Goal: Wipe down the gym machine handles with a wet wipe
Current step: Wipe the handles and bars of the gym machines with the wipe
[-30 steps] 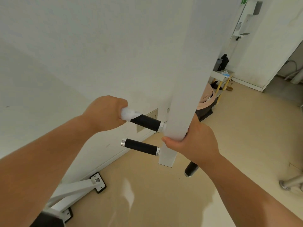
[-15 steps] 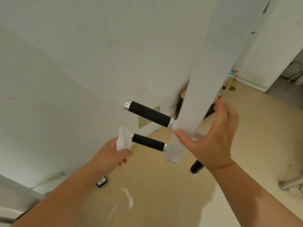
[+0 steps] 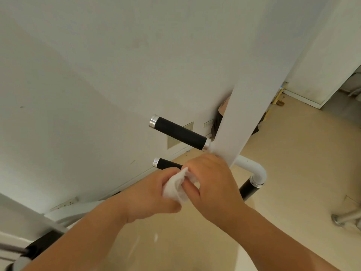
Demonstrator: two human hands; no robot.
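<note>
A white machine post (image 3: 242,122) carries black foam handles with silver end caps. The upper handle (image 3: 179,133) sticks out to the left, bare. The lower handle (image 3: 168,164) shows only its left end above my hands. A third black handle (image 3: 249,189) hangs below a white elbow tube on the right. The crumpled white wet wipe (image 3: 176,185) sits between both hands in front of the post. My left hand (image 3: 154,194) grips it from the left, and my right hand (image 3: 213,184) pinches its right side with curled fingers.
A white wall (image 3: 97,85) runs close behind the handles. The beige floor (image 3: 293,163) spreads to the right, with a metal foot (image 3: 343,219) at the right edge. The machine's white base bars and black parts (image 3: 39,247) lie at lower left.
My right hand has let go of the post and come down to the wipe. My left hand has moved off the lower handle's end toward the centre, so both hands now hold the wipe.
</note>
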